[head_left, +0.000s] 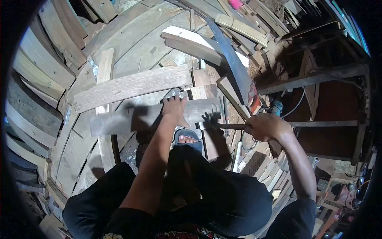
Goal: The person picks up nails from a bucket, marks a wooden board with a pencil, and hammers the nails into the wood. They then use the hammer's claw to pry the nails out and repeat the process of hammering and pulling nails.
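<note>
My left hand (174, 109) lies flat on a grey wooden board (151, 115), fingers spread toward its far edge and thumb out to the side. To its right, my right hand (262, 126) is closed around the handle of a claw hammer (229, 126). The hammer's head hangs close over the right part of the board, and its dark shadow falls on the wood nearby. My sandalled foot (186, 138) rests at the near edge of the board, just below my left hand.
A paler plank (133, 85) lies beyond the board, across a narrow timber (104, 71). A handsaw blade (230, 55) leans over beams at upper right. Stacked planks (39, 91) line the left; a wooden frame (318, 123) stands right. Wood offcuts (274, 179) litter the floor.
</note>
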The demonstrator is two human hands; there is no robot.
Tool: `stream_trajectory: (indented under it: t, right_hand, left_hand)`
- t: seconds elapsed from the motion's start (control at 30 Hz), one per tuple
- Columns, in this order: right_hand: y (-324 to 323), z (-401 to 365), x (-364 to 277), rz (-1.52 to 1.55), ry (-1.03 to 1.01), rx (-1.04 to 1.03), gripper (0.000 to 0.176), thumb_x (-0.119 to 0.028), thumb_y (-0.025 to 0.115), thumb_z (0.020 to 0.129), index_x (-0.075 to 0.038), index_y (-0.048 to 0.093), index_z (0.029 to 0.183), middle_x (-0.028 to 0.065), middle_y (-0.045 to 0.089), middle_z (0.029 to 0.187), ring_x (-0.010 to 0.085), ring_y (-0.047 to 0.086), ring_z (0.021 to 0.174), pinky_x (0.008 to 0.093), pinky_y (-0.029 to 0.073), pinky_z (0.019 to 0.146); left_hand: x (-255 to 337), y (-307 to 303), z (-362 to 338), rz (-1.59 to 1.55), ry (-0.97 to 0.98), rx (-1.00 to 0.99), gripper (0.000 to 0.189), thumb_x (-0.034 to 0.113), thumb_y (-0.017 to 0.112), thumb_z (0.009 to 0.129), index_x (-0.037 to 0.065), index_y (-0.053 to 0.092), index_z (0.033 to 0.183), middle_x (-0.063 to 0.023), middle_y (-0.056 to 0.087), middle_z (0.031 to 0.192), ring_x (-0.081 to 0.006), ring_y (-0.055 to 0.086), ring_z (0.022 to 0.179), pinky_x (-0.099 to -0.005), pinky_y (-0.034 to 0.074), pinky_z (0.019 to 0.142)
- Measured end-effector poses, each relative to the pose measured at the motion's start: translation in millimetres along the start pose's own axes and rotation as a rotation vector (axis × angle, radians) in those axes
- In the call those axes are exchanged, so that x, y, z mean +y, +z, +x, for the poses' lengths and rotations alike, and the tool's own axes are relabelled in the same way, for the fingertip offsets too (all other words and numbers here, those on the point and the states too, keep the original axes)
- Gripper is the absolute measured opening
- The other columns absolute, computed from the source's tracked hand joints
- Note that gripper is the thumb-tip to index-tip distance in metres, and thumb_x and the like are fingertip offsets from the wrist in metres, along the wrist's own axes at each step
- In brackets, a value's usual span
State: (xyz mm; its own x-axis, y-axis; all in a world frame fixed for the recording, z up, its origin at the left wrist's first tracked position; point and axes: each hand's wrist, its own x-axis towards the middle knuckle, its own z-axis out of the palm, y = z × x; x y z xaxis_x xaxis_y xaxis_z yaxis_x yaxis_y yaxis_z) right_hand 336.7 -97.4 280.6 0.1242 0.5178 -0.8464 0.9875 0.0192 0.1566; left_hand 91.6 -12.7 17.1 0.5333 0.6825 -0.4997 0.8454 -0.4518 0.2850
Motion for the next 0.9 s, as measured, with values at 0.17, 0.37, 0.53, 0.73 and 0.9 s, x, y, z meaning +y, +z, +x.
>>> stream_trajectory:
  t: [0.17, 0.37, 0.53, 0.73, 0.9]
  right_hand:
    - [20.6, 4.5, 13.5, 0.086, 0.087, -0.021, 0.042, -0.040, 0.052, 0.111, -0.007, 0.076, 0.120, 0.0212, 0.077, 0.111, 0.0397, 0.073, 0.111, 0.0524, 0.056, 0.095]
    - [43.8, 9.9, 28.0, 0.106, 0.122, 0.122, 0.048, -0.040, 0.050, 0.111, 0.000, 0.075, 0.120, 0.0274, 0.076, 0.117, 0.0430, 0.073, 0.115, 0.0543, 0.056, 0.100]
    - [23.5, 15.4, 14.3, 0.039, 0.099, -0.001, 0.045, -0.037, 0.054, 0.105, 0.001, 0.077, 0.116, 0.0252, 0.078, 0.117, 0.0412, 0.075, 0.115, 0.0515, 0.059, 0.100]
    - [27.7, 76.4, 32.9, -0.036, 0.016, -0.166, 0.054, -0.048, 0.054, 0.102, 0.001, 0.077, 0.097, 0.0134, 0.076, 0.080, 0.0254, 0.070, 0.069, 0.0444, 0.055, 0.066]
    - [6.1, 62.1, 26.6, 0.027, 0.071, -0.130, 0.059, -0.053, 0.054, 0.103, 0.000, 0.078, 0.093, 0.0098, 0.075, 0.078, 0.0250, 0.070, 0.066, 0.0436, 0.053, 0.062]
  left_hand:
    - [19.0, 12.4, -11.2, -0.132, -0.133, 0.008, 0.131, 0.056, 0.099, 0.052, 0.009, 0.039, 0.159, -0.0234, 0.053, 0.150, -0.0446, 0.057, 0.137, -0.0678, 0.040, 0.115]
    - [27.7, 11.8, -18.8, -0.123, -0.167, 0.037, 0.124, 0.056, 0.100, 0.053, 0.014, 0.043, 0.155, -0.0181, 0.053, 0.149, -0.0392, 0.056, 0.140, -0.0630, 0.043, 0.114]
    - [27.7, 20.0, -21.5, -0.139, -0.191, 0.095, 0.122, 0.053, 0.101, 0.052, 0.015, 0.045, 0.154, -0.0157, 0.053, 0.149, -0.0371, 0.052, 0.143, -0.0626, 0.044, 0.114]
    - [29.3, 18.0, -23.5, -0.146, -0.198, 0.095, 0.125, 0.056, 0.103, 0.053, 0.014, 0.044, 0.156, -0.0162, 0.051, 0.153, -0.0369, 0.049, 0.146, -0.0627, 0.043, 0.117]
    - [25.4, 22.6, -20.8, -0.139, -0.174, 0.114, 0.124, 0.059, 0.101, 0.053, 0.010, 0.045, 0.151, -0.0187, 0.052, 0.149, -0.0406, 0.051, 0.142, -0.0620, 0.046, 0.111]
